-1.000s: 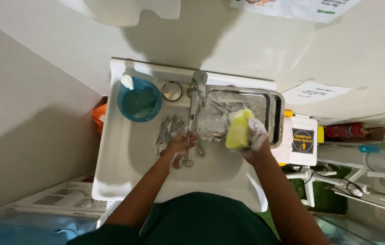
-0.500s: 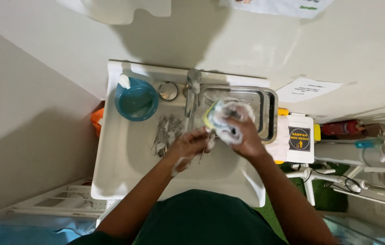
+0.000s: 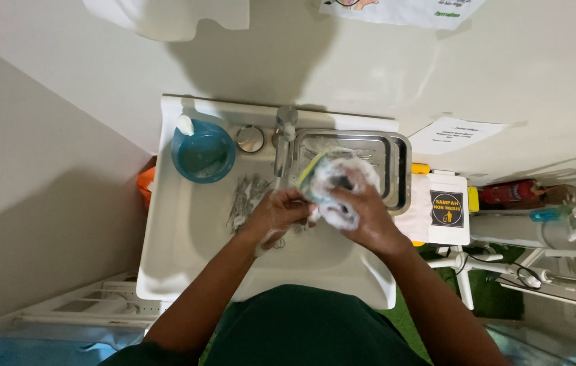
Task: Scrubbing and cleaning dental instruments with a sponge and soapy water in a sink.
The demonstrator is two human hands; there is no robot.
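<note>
View from above of a person at a white sink [image 3: 186,224] in the middle of the frame. Both hands meet over the basin, just below the tap [image 3: 286,129]. The right hand [image 3: 362,213], right of centre, has its fingers curled closed around a soapy sponge [image 3: 325,177], which is yellow with a green edge and thick with white foam. The sponge sits under and between those fingers, its upper end sticking out past the fingertips toward the top of the frame. Its long axis runs from lower right to upper left, tilted toward the tap. The left hand [image 3: 281,213], just left of the sponge, is loosely closed with fingertips touching the foam; whether it holds anything small inside cannot be told. Foam clings to both hands.

A heap of metal tools [image 3: 247,196] lies in the basin left of the hands. A blue bowl [image 3: 203,154] stands at the upper left of the sink, with a round metal plug [image 3: 250,138] beside it. A metal tray [image 3: 389,159] rests on the sink's upper right, behind the sponge
</note>
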